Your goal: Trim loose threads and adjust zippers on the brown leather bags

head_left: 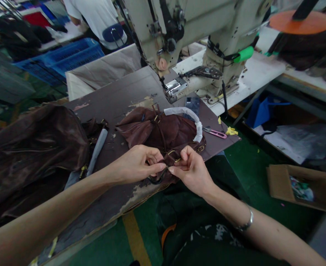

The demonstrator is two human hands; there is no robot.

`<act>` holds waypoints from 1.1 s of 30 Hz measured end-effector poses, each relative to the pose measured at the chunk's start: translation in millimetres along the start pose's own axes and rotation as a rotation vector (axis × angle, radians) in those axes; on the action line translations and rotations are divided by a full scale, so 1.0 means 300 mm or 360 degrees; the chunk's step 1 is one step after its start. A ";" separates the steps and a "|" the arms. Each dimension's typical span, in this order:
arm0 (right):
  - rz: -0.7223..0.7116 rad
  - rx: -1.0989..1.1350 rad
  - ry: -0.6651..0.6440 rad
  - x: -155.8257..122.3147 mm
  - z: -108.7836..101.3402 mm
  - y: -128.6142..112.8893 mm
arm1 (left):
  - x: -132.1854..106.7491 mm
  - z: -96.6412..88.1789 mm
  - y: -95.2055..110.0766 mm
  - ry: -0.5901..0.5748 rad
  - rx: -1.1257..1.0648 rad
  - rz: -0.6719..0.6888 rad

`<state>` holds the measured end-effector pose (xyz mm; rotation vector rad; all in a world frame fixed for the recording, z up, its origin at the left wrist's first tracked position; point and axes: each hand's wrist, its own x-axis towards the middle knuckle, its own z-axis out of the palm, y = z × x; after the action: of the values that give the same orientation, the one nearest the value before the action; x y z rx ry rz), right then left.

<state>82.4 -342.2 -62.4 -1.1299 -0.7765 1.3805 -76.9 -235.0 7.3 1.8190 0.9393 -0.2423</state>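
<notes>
A brown leather bag (pixel 163 131) lies on the dark worktable (pixel 118 99) in front of the sewing machine. A handle wrapped in white foam (pixel 192 117) arches over the bag's right side. My left hand (pixel 136 162) is closed in a pinch on the bag's near edge, at a dark zipper with brass fittings. My right hand (pixel 192 168) pinches the same edge from the right, its fingertips almost meeting the left ones. A silver bracelet sits on my right wrist.
A cream industrial sewing machine (pixel 201 44) stands behind the bag. Pink-handled snips (pixel 215 133) lie to its right. A pile of brown leather bags (pixel 32 147) fills the table's left. A cardboard box (pixel 301 186) sits on the green floor. A person in white stands beyond blue crates (pixel 68 55).
</notes>
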 end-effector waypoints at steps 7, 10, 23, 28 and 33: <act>-0.0052 -0.0147 0.0136 -0.016 0.014 -0.003 | -0.003 0.014 0.023 0.0097 0.0113 -0.0020; -0.0056 -0.0146 0.0161 -0.015 0.013 0.005 | -0.003 0.021 0.022 0.0164 0.0144 -0.0013; 0.0164 0.0435 -0.0125 0.010 -0.004 -0.038 | -0.033 0.046 -0.026 0.0205 -0.0160 0.0106; 0.0160 0.0440 -0.0116 0.000 0.006 -0.027 | -0.054 0.073 -0.012 0.0304 -0.0025 0.0155; -0.0010 0.0416 -0.0039 -0.006 0.025 -0.013 | -0.060 0.084 -0.003 0.0351 0.0025 0.0203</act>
<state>76.6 -342.2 -56.2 -0.9073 -0.5954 1.4460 -83.2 -265.3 5.3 1.9396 0.9701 0.0316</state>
